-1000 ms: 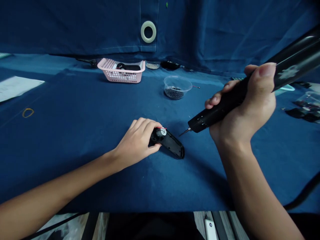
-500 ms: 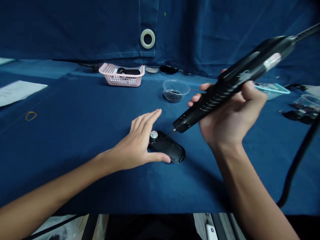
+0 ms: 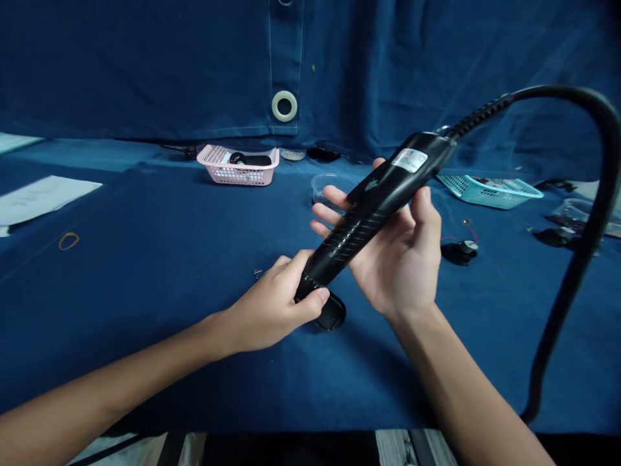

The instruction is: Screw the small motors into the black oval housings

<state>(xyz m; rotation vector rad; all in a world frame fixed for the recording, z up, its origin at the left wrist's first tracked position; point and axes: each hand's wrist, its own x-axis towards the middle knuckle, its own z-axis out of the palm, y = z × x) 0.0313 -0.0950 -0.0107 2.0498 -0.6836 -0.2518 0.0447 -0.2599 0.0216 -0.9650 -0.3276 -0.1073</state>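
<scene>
My right hand (image 3: pixel 395 272) holds a black electric screwdriver (image 3: pixel 359 220) slanting down to the left. The tool lies across the palm between thumb and fingers, with several fingertips stretched out past it. My left hand (image 3: pixel 272 304) is closed around the screwdriver's lower end, its thumb in front. The bit is hidden behind that hand. Below the screwdriver's nose, a black rounded plastic housing (image 3: pixel 332 315) rests on the blue cloth, mostly covered by my left hand and the tool. A small dark piece, perhaps screws (image 3: pixel 257 274), lies just beyond my left fingers.
At the back are a pink basket (image 3: pixel 237 175) and a turquoise basket (image 3: pixel 495 192). A clear tub (image 3: pixel 320 184) is partly behind my right fingers. A black part with wires (image 3: pixel 458 252) lies to the right, near the thick hanging cable (image 3: pixel 557 323). Paper (image 3: pixel 48 200) lies left.
The screwdriver has come down and left, over the housing. My left hand has closed around its lower end. The view has tilted up slightly, showing more of the turquoise basket and wired part.
</scene>
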